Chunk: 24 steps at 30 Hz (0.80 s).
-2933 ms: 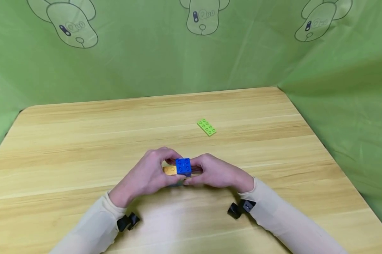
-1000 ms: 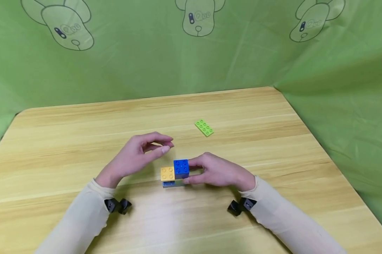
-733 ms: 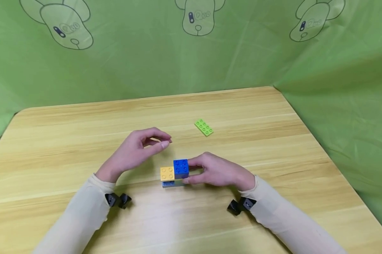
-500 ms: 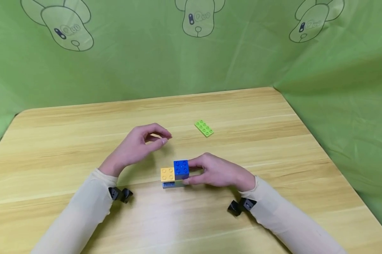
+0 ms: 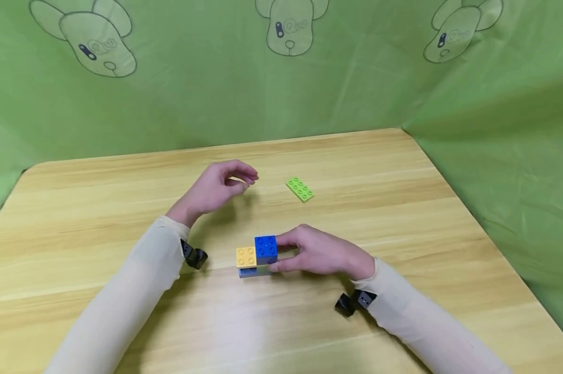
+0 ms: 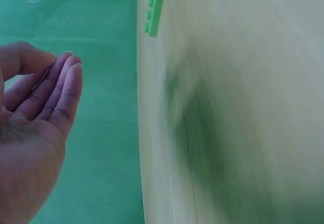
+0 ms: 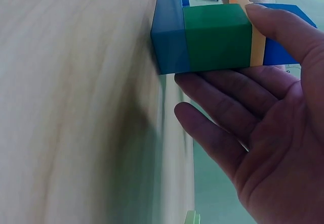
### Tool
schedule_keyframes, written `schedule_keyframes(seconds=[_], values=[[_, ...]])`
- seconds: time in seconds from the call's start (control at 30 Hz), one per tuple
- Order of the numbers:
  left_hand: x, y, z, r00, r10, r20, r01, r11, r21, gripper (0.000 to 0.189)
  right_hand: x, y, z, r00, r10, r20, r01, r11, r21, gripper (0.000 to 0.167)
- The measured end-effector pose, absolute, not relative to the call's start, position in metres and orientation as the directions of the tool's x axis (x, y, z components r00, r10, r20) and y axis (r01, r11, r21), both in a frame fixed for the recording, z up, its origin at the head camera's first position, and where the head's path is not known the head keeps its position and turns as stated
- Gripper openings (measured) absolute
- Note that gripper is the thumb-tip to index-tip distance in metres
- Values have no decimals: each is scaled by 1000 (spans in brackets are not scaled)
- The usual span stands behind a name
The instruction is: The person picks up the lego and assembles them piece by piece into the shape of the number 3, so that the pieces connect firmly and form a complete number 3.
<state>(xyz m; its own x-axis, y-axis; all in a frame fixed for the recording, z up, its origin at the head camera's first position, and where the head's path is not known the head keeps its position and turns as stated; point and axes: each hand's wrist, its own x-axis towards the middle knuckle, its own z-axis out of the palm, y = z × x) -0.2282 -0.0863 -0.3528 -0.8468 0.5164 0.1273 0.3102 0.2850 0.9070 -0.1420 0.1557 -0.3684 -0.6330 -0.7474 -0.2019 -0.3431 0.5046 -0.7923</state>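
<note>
steady block stack (image 5: 260,256) firmly with right hand (image 5: 321,253); for light-green plate (image 5: 299,189), best pinch by long edges, studs left free. plate lies beyond stack, slightly right, flat on table (image 5: 99,208). right hand clamped on stack from its right, thumb on near side, fingers behind. left hand (image 5: 215,186) raised beyond stack, to its left, fingers loosely bent, holding nothing.

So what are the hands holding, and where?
The right hand holds the stack by its right side, thumb at the yellow plate. The left hand holds nothing.
</note>
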Motion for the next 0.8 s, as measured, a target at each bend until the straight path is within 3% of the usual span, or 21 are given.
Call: schedule_keyframes(seconds=[0.4, 0.8], values=[[-251, -66, -355, -850, 518, 97, 322, 364, 874, 27, -140, 157, -368, -631, -749, -202, -344, 504, -792, 32], [-270, -43, -359, -797, 603, 29, 353, 427, 833, 35, -140, 156, -367, -636, -748, -188, -339, 490, -803, 33]])
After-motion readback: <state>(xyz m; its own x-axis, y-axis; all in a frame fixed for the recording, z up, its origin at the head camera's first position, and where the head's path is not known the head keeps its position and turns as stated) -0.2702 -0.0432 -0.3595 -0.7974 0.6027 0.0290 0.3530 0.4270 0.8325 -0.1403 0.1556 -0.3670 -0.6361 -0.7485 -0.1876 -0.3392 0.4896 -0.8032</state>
